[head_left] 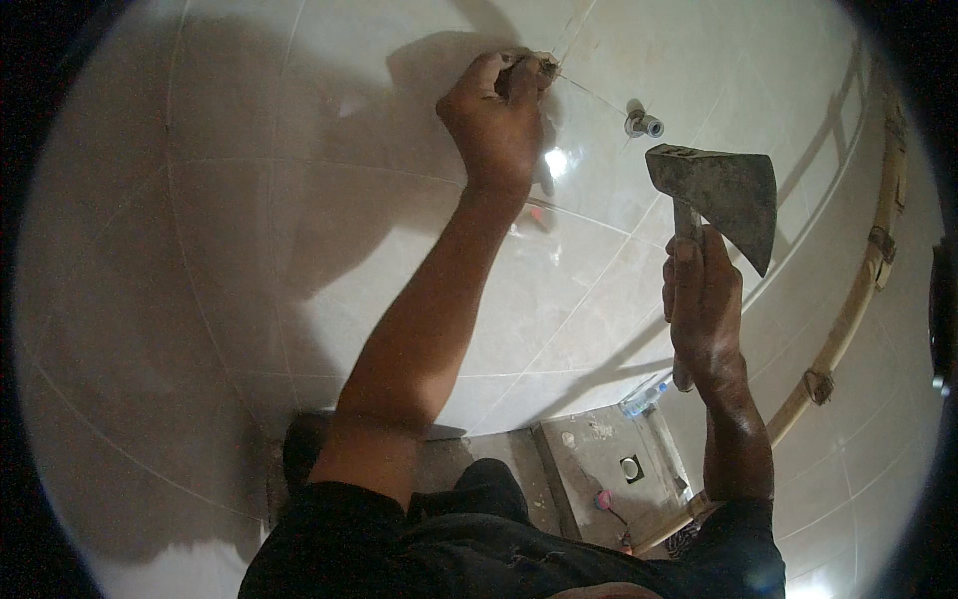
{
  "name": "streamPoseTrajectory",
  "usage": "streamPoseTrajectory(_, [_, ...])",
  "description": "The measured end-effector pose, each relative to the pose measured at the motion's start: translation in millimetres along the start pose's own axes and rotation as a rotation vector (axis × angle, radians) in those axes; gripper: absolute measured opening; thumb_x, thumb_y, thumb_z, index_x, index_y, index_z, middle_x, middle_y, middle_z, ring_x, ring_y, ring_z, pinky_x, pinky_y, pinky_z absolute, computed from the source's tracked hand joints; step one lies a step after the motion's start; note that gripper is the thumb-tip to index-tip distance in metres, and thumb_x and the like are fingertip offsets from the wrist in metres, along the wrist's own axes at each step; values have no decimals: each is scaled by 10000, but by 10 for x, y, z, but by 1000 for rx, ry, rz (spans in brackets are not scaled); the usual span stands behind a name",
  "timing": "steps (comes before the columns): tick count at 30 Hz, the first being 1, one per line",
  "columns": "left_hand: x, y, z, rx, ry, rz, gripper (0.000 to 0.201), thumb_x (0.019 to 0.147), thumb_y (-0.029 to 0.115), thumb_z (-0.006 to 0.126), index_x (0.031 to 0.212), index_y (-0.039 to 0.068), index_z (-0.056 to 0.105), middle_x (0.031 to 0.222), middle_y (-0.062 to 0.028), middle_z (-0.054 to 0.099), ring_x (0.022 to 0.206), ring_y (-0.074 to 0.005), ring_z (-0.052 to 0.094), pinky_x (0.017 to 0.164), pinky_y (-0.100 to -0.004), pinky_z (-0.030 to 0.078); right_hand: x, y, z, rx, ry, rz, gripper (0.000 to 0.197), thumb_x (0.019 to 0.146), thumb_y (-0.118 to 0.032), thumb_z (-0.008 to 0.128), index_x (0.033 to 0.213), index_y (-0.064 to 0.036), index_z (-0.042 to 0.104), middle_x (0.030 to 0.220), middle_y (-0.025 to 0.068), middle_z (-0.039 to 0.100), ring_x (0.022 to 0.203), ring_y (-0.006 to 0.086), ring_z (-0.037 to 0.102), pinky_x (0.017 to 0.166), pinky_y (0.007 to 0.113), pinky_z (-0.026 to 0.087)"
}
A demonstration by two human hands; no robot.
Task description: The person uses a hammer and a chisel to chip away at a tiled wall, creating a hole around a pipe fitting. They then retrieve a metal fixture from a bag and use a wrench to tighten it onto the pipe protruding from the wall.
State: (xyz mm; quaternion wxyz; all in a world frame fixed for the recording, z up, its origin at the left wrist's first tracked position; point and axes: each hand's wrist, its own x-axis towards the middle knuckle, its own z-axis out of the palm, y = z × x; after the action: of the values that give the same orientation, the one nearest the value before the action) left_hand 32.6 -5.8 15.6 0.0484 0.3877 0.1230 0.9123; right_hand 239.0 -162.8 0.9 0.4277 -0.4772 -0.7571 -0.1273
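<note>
Right hand (707, 299) is wrapped firmly round the handle of a hatchet (736, 195), fingers closed, with a bit of handle poking out under the fist. The hatchet is upright, head at the top — blunt back toward the left hand (496, 130), cutting edge facing right.

Left hand is up high with its fingers curled in at a rough, broken spot (549, 68) on the tiled wall (584, 290). Can't tell if it's pinching something there, the fingers and shadow hide it.

Room-wise, there's bare tile between the 2 hands, but a metal pipe fitting (645, 122) sticks out just beside the hatchet head, up and left of it. Over on the right, a bamboo pole (848, 339) slants down past the right forearm, apart from the blade.

Down on the floor (589, 431) there's a square drain (630, 468), a pinkish thing (603, 499) near it, plus 1 clear bottle (644, 398) by the wall.
</note>
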Motion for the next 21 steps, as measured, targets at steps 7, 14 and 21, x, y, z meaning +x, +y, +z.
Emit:
streamPoseTrajectory(7, [-174,95,245,-199,197,-200,92,918,26,693,899,-62,713,790,-125,738,717,-170,721,658,-306,578,105,-127,-63,-45,-38,-65,257,1073,-215,482,1059,29,559,791,198,603,668,307,598,627,433,470])
streamPoseTrajectory(14, [-163,106,363,-335,305,-249,109,934,15,641,898,-72,697,795,-134,733,710,-169,722,663,-294,606,224,-77,-86,-340,-22,-373,285,1080,-282,469,1025,-12,543,729,121,518,637,246,506,573,404,439])
streamPoseTrajectory(21, [-179,27,435,-435,347,-248,135,941,22,620,859,-52,698,759,-127,720,670,-170,722,609,-284,596,727,-639,-174,-633,-79,-322,227,1045,-295,584,1076,-69,587,767,175,675,691,377,699,623,453,548])
